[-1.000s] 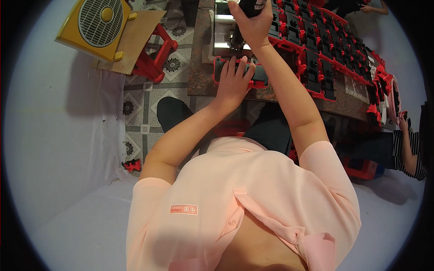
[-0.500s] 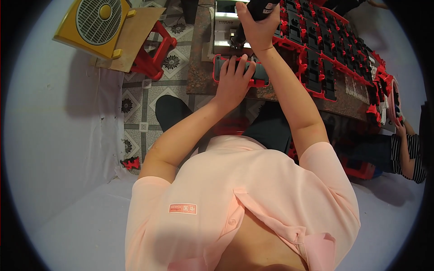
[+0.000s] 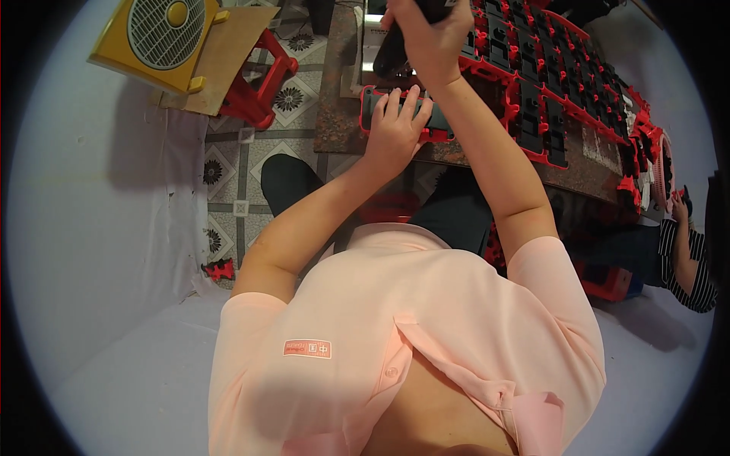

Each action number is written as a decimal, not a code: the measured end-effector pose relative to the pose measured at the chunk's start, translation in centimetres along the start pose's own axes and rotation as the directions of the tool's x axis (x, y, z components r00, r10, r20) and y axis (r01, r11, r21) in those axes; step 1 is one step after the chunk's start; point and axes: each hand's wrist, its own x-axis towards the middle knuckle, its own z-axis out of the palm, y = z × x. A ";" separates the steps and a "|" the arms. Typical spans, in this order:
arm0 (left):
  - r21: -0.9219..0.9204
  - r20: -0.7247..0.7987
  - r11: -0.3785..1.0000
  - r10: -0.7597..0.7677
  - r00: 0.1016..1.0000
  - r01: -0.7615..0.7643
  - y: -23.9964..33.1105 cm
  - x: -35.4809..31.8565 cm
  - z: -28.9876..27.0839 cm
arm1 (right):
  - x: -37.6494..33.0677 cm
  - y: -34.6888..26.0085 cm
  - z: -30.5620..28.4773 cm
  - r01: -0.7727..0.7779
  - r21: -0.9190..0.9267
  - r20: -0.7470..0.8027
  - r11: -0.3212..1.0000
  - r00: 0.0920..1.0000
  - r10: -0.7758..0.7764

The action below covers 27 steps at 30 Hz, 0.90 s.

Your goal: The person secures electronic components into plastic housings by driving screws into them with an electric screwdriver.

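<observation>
My right hand (image 3: 441, 49) is wrapped around a black power screwdriver (image 3: 392, 55), held tilted over the far side of the table. Its lower end hangs just beyond a red-framed black plastic part (image 3: 439, 124), apart from it as far as I can see. Across that part lies my left hand (image 3: 393, 135), its fingers spread over the top and holding it at the table's near edge. The left thumb is mostly hidden by the hand.
Rows of red-and-black plastic parts (image 3: 525, 114) cover the right of the stone-patterned table (image 3: 334, 114). Beyond my hands stands a pale metallic device (image 3: 372, 38). A yellow box fan (image 3: 163, 38) sits on a board over a red stool (image 3: 266, 83). A co-worker's arm (image 3: 684, 247) shows at far right.
The screwdriver has lifted and tilted, its lower end swinging left, away from the part. My left hand keeps its place on the part. The co-worker's hand has risen slightly.
</observation>
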 end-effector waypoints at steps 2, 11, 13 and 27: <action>-0.007 -0.030 1.000 0.007 1.000 -0.008 -0.3 -0.3 0.3 | -0.5 0.1 0.8 -0.008 0.045 -0.004 0.999 1.000 0.008; -0.044 -0.082 0.999 0.014 0.997 -0.018 -0.2 -0.2 0.8 | -2.0 1.2 1.1 -0.159 -0.222 0.044 0.962 0.984 0.173; -0.032 -0.112 0.999 0.024 0.993 -0.028 -0.2 -0.1 0.8 | -2.0 1.5 2.0 -0.074 -0.189 0.064 0.979 0.994 0.087; 0.004 -0.033 1.000 -0.021 0.999 0.021 0.2 0.3 0.6 | 0.8 4.6 -3.7 0.167 0.201 -0.005 0.965 0.985 -0.170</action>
